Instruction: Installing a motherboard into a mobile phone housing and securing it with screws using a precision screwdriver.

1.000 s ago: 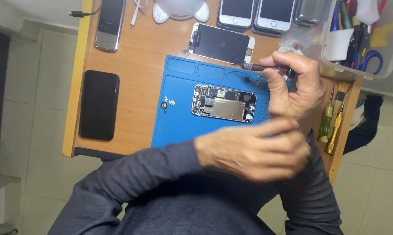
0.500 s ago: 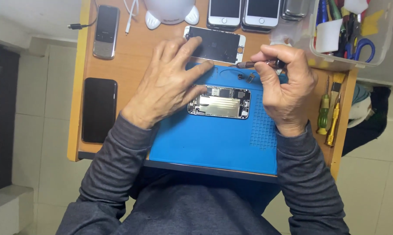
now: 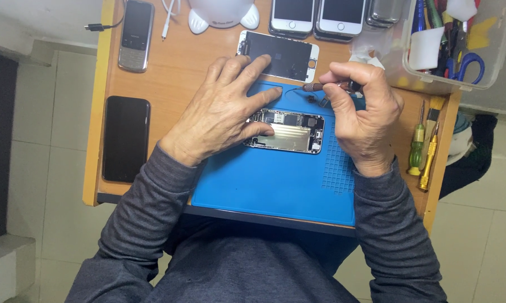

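An opened phone body (image 3: 289, 132) with its circuit parts exposed lies on a blue work mat (image 3: 275, 179). My left hand (image 3: 222, 109) rests flat on the phone's left end, fingers spread over it and the mat's upper edge. My right hand (image 3: 362, 115) pinches a small dark-handled screwdriver (image 3: 326, 86) just above the phone's upper right corner, tip pointing left. A detached phone screen (image 3: 281, 56) lies beyond the mat, partly under my left fingertips.
On the wooden desk (image 3: 169, 73) lie a black phone (image 3: 125, 138), a grey keypad phone (image 3: 136, 35), two white phones (image 3: 314, 14) and a white lamp base (image 3: 222, 14). A clear box (image 3: 455, 45) holds tools. Green and yellow screwdrivers (image 3: 421, 146) lie at right.
My left hand came from in front of my chest onto the phone and now lies flat on it. My right hand with the screwdriver stays near the phone's upper right.
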